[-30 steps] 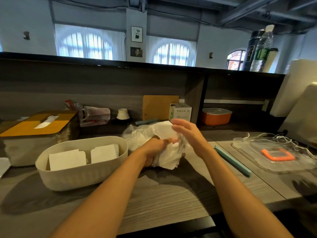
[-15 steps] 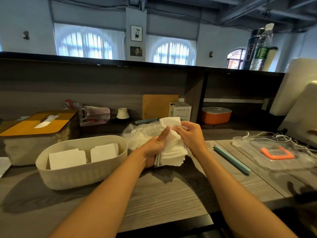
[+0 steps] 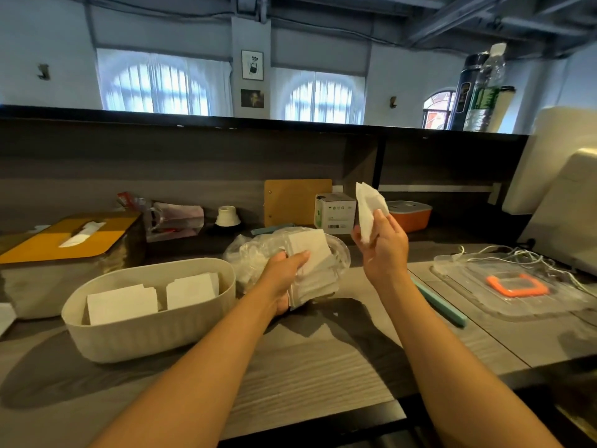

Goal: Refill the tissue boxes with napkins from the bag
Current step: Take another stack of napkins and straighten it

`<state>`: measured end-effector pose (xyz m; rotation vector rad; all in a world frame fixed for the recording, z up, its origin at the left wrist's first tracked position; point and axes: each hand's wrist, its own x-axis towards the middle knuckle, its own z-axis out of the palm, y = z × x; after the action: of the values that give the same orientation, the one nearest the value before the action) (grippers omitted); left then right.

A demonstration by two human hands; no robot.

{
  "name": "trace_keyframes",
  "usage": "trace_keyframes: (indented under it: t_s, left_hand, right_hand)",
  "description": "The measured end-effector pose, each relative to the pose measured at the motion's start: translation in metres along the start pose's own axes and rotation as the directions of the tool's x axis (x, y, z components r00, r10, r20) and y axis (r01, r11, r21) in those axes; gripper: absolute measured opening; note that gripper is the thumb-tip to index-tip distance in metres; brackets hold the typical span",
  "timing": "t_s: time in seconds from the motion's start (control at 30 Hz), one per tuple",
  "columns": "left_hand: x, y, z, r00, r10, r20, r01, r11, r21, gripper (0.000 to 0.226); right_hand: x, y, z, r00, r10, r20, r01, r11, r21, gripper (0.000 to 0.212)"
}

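Grey wood-grain counter. Right hand pinches a few loose napkins, raised right of the bag. Left hand grips the bag's napkin stack. Left of the bag: cream tub, two piles inside, seemingly part-filled; yellow-lidded tissue box beyond, fill hidden.

Left hand curled low; right hand raised, pinching.

On the desk: oval bin holding two napkin stacks at left, lidded tissue box behind it, napkin bag in the middle, clear tray at right.
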<state>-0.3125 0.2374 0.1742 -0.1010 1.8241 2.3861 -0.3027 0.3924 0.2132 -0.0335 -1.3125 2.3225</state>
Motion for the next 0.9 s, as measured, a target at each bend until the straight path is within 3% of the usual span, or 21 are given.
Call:
trace_keyframes:
  t_s: [0.1,0.17,0.23,0.3,0.43,0.53,0.6,0.77,0.83,0.9]
  left_hand:
    - [0.002,-0.003,0.002,0.997,0.057,-0.046,-0.055,0.998,0.033,0.028]
    - [0.001,-0.002,0.005,0.996,0.052,-0.073,-0.051,0.999,0.008,0.028]
    - [0.001,-0.004,0.005,0.999,0.009,-0.038,-0.013,0.994,-0.109,0.044]
    - [-0.007,-0.004,0.009,0.999,0.036,0.002,-0.035,0.986,-0.16,0.048]
    - [-0.008,-0.01,0.01,0.98,0.198,-0.009,-0.198,0.975,-0.098,0.052]
    - [-0.006,-0.013,0.012,0.974,0.226,0.004,-0.226,0.974,-0.006,0.057]
    - [-0.004,-0.013,0.011,0.961,0.274,-0.035,-0.272,0.96,0.066,0.04]
    - [-0.001,-0.015,0.008,0.954,0.299,-0.023,-0.297,0.953,0.056,0.041]
    - [-0.001,-0.015,0.008,0.952,0.305,-0.007,-0.304,0.951,0.063,0.036]
    - [-0.004,-0.013,0.007,0.95,0.309,0.043,-0.312,0.946,0.089,0.032]
  right_hand:
    - [0.0,-0.003,0.001,0.998,0.049,0.045,-0.051,0.998,0.038,0.01]
    - [-0.004,-0.002,0.004,0.987,-0.005,0.158,0.017,0.997,-0.077,0.011]
    - [-0.008,0.005,0.01,0.971,-0.059,0.233,0.111,0.97,-0.217,0.012]
    - [-0.011,0.018,0.017,0.958,-0.105,0.268,0.208,0.896,-0.393,0.016]
    - [-0.014,0.046,0.025,0.925,-0.063,0.375,0.307,0.705,-0.639,0.011]
    - [-0.011,0.048,0.023,0.929,-0.071,0.362,0.316,0.661,-0.681,0.009]
    - [-0.011,0.045,0.022,0.929,-0.083,0.36,0.318,0.676,-0.665,0.009]
    - [-0.004,0.044,0.015,0.946,-0.111,0.305,0.306,0.618,-0.724,0.025]
    - [-0.003,0.043,0.016,0.961,-0.081,0.264,0.252,0.649,-0.718,0.042]
    - [-0.005,0.036,0.018,0.975,0.008,0.223,0.145,0.736,-0.661,0.044]
